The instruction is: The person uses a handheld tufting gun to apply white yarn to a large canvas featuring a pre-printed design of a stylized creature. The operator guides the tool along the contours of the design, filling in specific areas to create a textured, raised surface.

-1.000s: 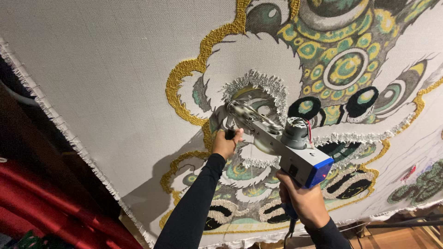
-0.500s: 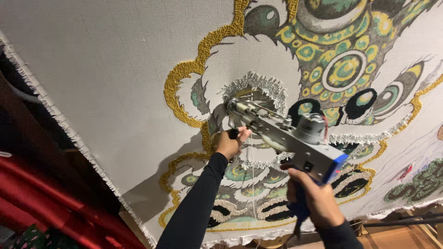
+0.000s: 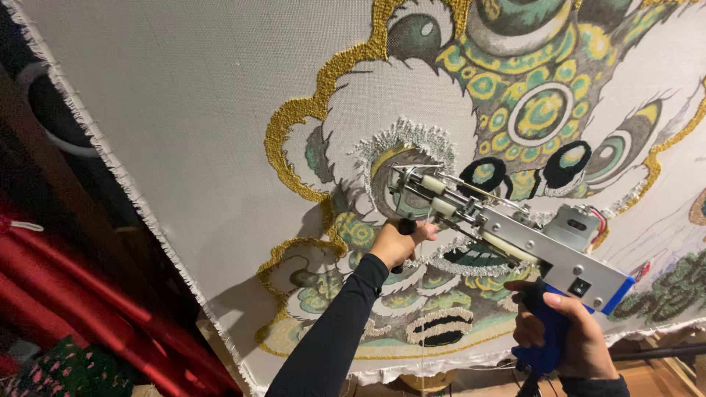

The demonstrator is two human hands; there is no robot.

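Metal tufting gun [image 3: 515, 235] (long axis diagonal), nose up-left against cloth [image 3: 184, 110]

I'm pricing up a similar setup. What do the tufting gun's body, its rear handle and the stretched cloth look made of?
Tufting gun body: likely metal, silver-grey with visible screws. Rear handle, gripped by the right hand: probably blue plastic, smooth. Stretched cloth: woven fabric, matte off-white, with visible weave and a frayed edge.

Dim room showing at left behind the frayed cloth edge: red drapery [image 3: 81, 294] hanging in folds, dark green fabric with pink flecks [image 3: 70, 367] lying below, dark wooden beam [image 3: 51, 184] running diagonally, wooden floor [image 3: 654, 375] glowing warmly at lower right.
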